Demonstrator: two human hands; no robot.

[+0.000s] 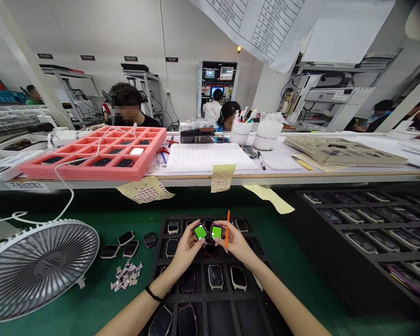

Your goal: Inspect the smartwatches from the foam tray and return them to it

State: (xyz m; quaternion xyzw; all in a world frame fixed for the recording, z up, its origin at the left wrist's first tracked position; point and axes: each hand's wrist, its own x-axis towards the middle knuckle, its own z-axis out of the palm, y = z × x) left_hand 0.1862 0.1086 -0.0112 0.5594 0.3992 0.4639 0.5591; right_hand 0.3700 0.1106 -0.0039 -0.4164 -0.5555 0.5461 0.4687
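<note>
My left hand (pixel 191 242) is closed on a square watch (pixel 200 231) whose screen glows green. Beside it, my right hand (pixel 233 240) grips a second watch (pixel 216 232), also lit green, with a small white patch on its screen. An orange stick (pixel 227 228) stands upright among my right fingers. Both watches are held close together above a black foam tray (pixel 205 296), where more dark-screened watches lie in compartments, such as a light-framed watch (pixel 215 276) and a purple-framed watch (pixel 187 319).
A white fan (pixel 49 263) stands at the left, near loose watches (pixel 126 238) and a pile of small tabs (pixel 127 275). Another black tray (pixel 336 242) is at the right. On the shelf sit a pink foam tray (pixel 140 161) and papers (pixel 210 156). People sit beyond.
</note>
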